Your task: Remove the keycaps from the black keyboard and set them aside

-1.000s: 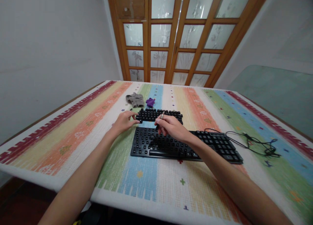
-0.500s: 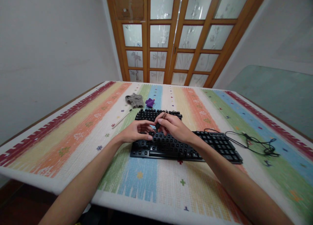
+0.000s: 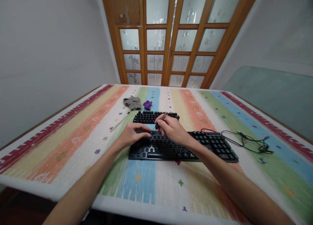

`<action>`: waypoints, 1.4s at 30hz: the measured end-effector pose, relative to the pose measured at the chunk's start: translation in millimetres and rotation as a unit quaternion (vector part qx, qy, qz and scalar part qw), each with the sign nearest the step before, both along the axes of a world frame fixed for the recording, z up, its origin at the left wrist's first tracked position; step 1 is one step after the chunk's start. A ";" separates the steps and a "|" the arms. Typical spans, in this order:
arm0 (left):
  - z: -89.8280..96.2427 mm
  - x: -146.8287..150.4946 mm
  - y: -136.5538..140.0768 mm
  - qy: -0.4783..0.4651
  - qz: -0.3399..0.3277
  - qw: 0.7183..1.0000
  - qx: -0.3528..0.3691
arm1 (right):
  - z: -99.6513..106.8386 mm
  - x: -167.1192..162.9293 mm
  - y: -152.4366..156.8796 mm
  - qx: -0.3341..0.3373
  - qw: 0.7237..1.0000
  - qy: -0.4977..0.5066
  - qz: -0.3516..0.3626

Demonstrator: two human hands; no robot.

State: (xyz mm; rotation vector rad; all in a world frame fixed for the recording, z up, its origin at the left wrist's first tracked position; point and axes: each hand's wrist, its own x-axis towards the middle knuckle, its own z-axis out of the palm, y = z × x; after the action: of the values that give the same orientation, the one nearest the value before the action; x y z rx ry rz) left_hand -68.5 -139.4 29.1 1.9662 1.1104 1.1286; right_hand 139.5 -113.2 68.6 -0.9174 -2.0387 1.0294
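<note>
While right hand (image 3: 170,128) is pinching small dark piece (image 3: 156,126), left hand (image 3: 133,133) is hanging over keyboard (image 3: 176,150), thumb and fingers parted; keyboard is lying on striped tablecloth (image 3: 144,185), glass-paned wooden doors (image 3: 156,40) standing beyond, pale walls (image 3: 56,39) flanking.

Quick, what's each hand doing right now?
Left hand: open, at the black keyboard.
Right hand: closed on a small dark object, too small to identify.

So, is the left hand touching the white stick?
Apart. The head view shows bare tablecloth between the left hand and the white stick.
</note>
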 end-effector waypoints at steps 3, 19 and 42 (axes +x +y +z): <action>0.8 2.3 -0.4 0.027 0.009 0.999 0.044 | 1.0 2.0 -3.5 0.013 1.000 -0.020 -0.004; 2.0 1.3 -9.7 0.171 -0.039 0.963 0.202 | -11.8 11.6 -3.0 -0.019 1.000 -0.021 -0.008; -5.1 -19.5 11.6 0.279 -0.027 0.948 0.151 | -24.7 93.1 -26.8 -0.115 0.988 0.065 -0.084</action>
State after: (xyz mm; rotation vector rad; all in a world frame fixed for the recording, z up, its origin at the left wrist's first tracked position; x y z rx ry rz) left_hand -88.0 -127.7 24.0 2.6467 1.1955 0.7570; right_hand 232.6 -140.0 43.9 -1.0897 -1.7292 1.2139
